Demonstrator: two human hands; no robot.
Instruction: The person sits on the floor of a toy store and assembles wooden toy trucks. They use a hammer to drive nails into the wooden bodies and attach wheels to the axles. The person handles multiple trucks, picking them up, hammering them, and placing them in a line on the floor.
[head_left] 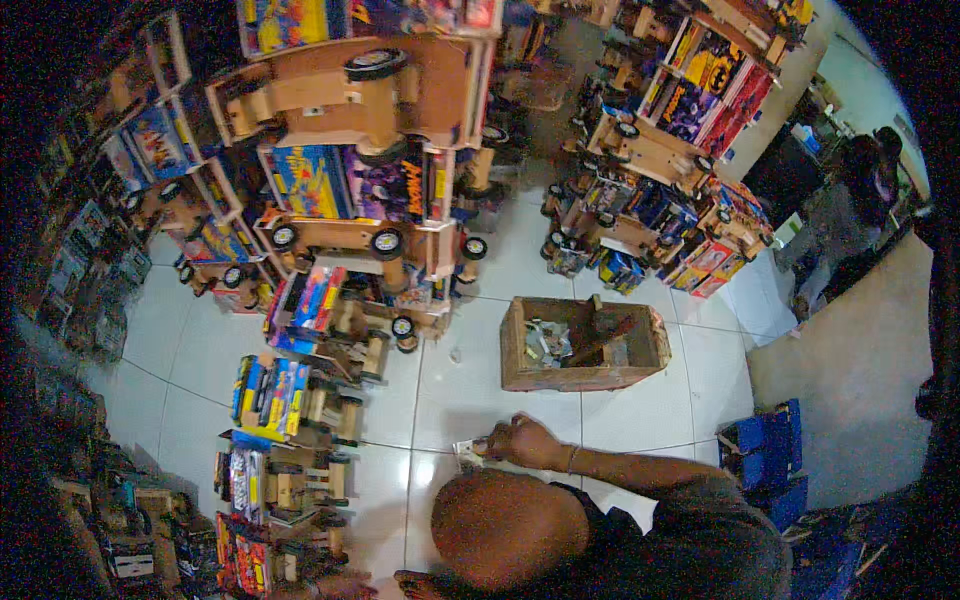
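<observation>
Neither of my hands shows in the head view. Another person, bent low with the top of the head [505, 525] toward me, reaches out an arm across the tiles. That person's hand [525, 442] pinches a small pale flat piece [467, 452] close to the floor; its kind is too blurred to name. At the lower edge, part of a blurred hand [345, 585] lies beside the row of toy trucks [290, 490]; it seems to belong to the same person. Beyond the reaching hand stands an open wooden box [585, 375] with pale scraps and a divider or handle inside.
Stacked wooden toy trucks [350, 240] with black wheels and colourful printed sides rise at the left. Another pile of toy trucks [650, 220] stands at the far right. Blue items [765, 450] lean by a pale wall [850, 370]. White tiles [460, 390] cover the floor.
</observation>
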